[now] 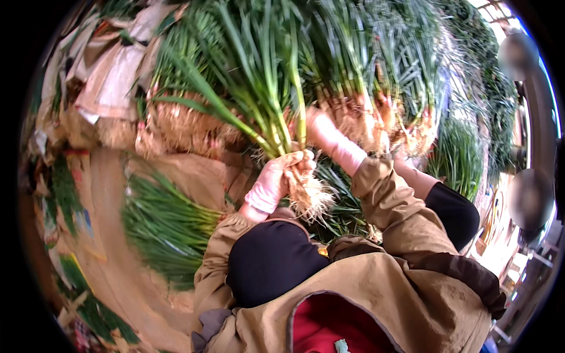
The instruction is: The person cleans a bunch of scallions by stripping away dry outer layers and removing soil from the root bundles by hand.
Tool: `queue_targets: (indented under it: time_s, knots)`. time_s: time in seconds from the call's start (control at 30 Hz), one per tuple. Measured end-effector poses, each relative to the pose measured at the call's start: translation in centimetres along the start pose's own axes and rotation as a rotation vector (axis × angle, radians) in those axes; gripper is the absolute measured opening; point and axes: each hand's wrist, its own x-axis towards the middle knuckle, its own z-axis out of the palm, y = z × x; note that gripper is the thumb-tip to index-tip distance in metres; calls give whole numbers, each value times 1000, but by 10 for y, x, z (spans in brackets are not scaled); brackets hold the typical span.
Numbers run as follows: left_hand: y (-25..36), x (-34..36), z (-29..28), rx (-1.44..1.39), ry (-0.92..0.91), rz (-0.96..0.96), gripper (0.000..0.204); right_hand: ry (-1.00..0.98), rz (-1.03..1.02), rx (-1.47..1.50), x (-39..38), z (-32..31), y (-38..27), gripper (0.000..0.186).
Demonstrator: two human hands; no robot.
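My left hand (281, 177), gloved in pale pink, is closed around a bunch of green garlic (273, 126) just above its roots. The long flat leaves point away from me, and the pale root tuft (309, 197) hangs below my fingers. Just right of that bunch, my right hand (321, 126) reaches to the root ends of the far row. It is blurred and its fingers are partly behind the stalks, so its grip cannot be made out. A row of upright green garlic (347, 65) stands in front of it, roots toward me.
Another leafy bunch (168, 226) lies at left on a brown sheet (126, 282). Pale sacking (120, 76) covers stalks at far left. More greens (459, 159) stand at right, past a bent knee in black (450, 215). My other knee (273, 262) is close below my left hand.
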Motion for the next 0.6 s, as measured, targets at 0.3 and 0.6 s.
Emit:
queue_targets:
  time_s: [0.3,0.6]
  knots:
    - [-2,12,-25,135,-91,-68,25,6,718,1232,-46,-57,-80,33]
    - [48,-1,80,411,15,220,16,1054,518,855,-131,-187,13,29]
